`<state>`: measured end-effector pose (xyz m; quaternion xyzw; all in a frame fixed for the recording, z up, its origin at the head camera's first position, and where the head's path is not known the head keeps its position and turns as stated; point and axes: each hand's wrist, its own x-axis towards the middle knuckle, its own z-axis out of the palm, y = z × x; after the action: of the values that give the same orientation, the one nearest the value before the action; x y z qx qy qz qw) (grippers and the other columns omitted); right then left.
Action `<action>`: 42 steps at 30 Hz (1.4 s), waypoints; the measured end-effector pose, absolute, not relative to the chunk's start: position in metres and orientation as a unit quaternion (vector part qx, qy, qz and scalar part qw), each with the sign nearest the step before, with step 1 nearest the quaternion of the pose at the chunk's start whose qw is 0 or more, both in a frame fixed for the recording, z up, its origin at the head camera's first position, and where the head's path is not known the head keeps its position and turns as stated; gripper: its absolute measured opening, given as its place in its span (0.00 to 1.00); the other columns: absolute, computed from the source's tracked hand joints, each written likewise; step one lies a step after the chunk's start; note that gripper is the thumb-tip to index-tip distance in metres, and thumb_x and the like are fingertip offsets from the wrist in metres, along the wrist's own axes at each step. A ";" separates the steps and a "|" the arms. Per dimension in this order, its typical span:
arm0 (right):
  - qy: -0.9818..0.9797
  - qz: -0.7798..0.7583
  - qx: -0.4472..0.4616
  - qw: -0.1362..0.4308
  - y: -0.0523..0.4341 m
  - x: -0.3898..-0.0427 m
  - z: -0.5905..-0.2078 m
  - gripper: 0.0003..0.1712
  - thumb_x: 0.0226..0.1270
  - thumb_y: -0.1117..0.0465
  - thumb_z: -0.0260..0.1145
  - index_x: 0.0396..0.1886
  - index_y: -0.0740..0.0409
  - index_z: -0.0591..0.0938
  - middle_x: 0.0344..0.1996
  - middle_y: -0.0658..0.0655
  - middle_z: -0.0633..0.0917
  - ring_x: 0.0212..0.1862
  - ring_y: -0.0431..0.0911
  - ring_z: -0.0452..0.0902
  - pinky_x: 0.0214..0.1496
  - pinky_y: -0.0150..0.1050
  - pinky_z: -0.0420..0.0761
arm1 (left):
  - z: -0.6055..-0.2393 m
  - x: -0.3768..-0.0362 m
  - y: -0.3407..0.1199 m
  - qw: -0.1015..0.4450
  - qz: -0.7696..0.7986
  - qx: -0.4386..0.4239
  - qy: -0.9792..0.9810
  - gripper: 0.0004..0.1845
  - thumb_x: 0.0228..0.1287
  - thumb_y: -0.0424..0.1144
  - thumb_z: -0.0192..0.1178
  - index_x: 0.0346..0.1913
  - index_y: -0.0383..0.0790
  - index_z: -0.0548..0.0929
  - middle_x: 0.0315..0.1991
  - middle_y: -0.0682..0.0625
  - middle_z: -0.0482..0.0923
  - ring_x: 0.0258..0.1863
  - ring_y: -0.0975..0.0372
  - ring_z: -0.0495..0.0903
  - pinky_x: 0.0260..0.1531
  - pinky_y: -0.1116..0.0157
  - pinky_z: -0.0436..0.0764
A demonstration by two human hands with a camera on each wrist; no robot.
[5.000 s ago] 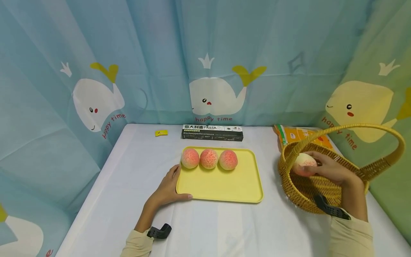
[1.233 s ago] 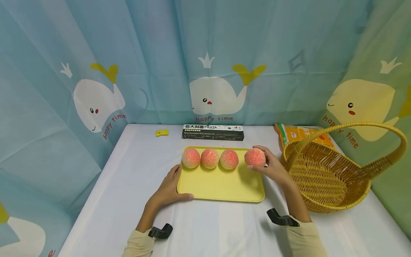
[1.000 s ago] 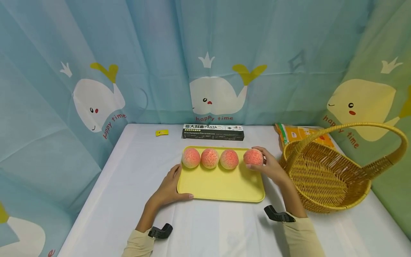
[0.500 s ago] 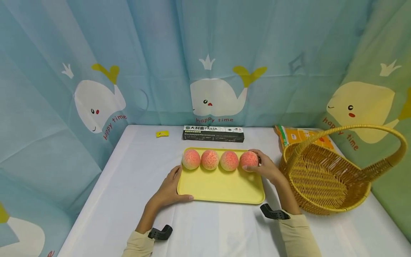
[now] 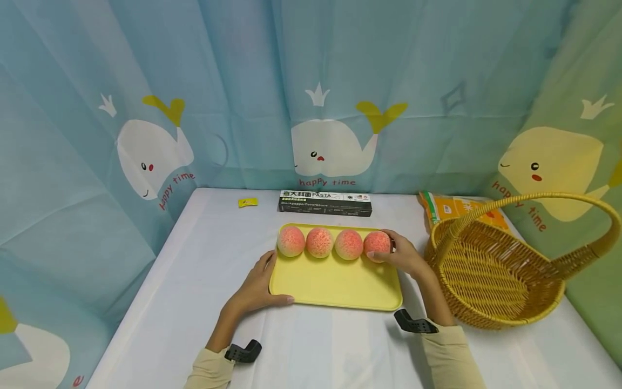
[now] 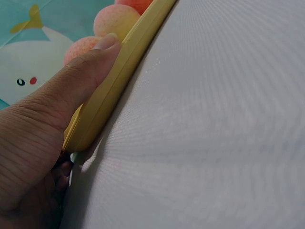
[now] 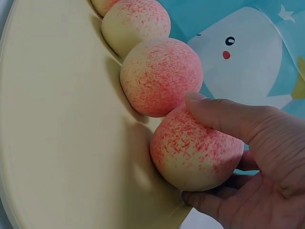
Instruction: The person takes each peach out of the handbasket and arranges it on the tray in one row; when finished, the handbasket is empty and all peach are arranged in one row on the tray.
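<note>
Four peaches [image 5: 334, 243], rightmost partly hand-covered [image 5: 400, 256]

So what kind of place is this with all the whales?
Probably a small tabletop set for filming, not a real kitchen: whale-print curtains wall in a white table, where a yellow tray of peaches sits beside a wicker basket.

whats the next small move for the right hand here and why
Probably open the right hand and let go of the fourth peach. It already sits on the yellow tray, at the end of the row, and the basket looks empty.
</note>
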<state>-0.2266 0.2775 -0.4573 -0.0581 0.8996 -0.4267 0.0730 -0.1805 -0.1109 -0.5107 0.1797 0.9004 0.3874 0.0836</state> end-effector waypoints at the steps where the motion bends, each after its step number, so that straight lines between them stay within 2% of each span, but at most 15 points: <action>1: 0.904 -0.418 -0.061 0.067 0.277 -0.226 -0.457 0.48 0.59 0.52 0.73 0.71 0.71 0.62 0.63 0.73 0.71 0.61 0.62 0.71 0.55 0.49 0.77 | -0.511 -0.180 -0.111 0.083 0.388 0.180 0.900 0.69 0.41 0.65 0.74 0.79 0.47 0.41 0.78 0.43 0.44 0.76 0.46 0.50 0.68 0.40 0.59; 5: 0.915 -0.393 -0.075 0.047 0.279 -0.225 -0.456 0.47 0.59 0.51 0.74 0.69 0.73 0.64 0.63 0.75 0.71 0.61 0.63 0.71 0.58 0.54 0.76 | -0.510 -0.179 -0.111 0.084 0.389 0.182 0.899 0.69 0.41 0.65 0.74 0.79 0.48 0.41 0.78 0.44 0.45 0.76 0.46 0.51 0.68 0.40 0.59; 12: 0.905 -0.414 -0.081 0.046 0.283 -0.219 -0.459 0.46 0.59 0.51 0.74 0.71 0.67 0.64 0.64 0.72 0.71 0.62 0.64 0.73 0.60 0.56 0.76 | -0.510 -0.178 -0.112 0.086 0.390 0.183 0.898 0.69 0.41 0.64 0.74 0.79 0.46 0.42 0.78 0.43 0.45 0.76 0.46 0.51 0.68 0.40 0.59; 26: 0.907 -0.413 -0.077 0.036 0.283 -0.219 -0.463 0.46 0.58 0.51 0.75 0.71 0.65 0.65 0.63 0.71 0.73 0.58 0.62 0.76 0.55 0.53 0.79 | -0.511 -0.176 -0.110 0.085 0.395 0.184 0.896 0.69 0.41 0.65 0.74 0.79 0.46 0.41 0.78 0.42 0.45 0.75 0.45 0.51 0.68 0.40 0.59; 42: 0.897 -0.432 -0.072 0.057 0.279 -0.220 -0.458 0.47 0.62 0.53 0.72 0.74 0.63 0.60 0.69 0.71 0.66 0.64 0.67 0.69 0.56 0.54 0.78 | -0.509 -0.180 -0.113 0.084 0.386 0.185 0.900 0.69 0.42 0.64 0.74 0.79 0.46 0.41 0.78 0.42 0.45 0.75 0.45 0.51 0.68 0.40 0.59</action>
<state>-0.2203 0.2788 -0.4585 -0.0719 0.8974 -0.4316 0.0569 -0.1804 -0.1126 -0.5092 0.1850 0.8998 0.3861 0.0837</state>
